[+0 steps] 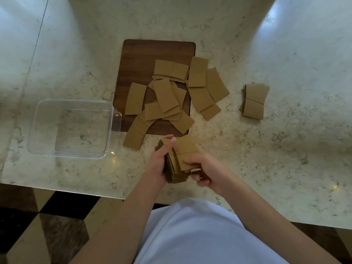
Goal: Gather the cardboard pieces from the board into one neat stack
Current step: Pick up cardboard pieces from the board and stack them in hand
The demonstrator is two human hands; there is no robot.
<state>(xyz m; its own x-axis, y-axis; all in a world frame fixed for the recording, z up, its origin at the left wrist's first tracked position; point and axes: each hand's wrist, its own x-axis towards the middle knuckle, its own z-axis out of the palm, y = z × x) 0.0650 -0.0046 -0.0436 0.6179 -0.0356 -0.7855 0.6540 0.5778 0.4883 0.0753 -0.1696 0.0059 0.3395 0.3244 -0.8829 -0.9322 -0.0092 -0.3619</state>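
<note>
Clear plastic tub [70,128] on left of marble counter [266,149], nothing inside but counter showing through. Beside it, dark wooden board [137,60] with loose cardboard pieces [167,96] scattered over it, several overhanging near and right edges. Small separate pile [254,101] well apart to the right. Near counter's front edge, fanned cardboard stack [181,159] gripped by left hand [159,164], thumb curled over top; right hand [205,170] pinching stack's near end. Below counter: glossy chequered floor [47,221].
</note>
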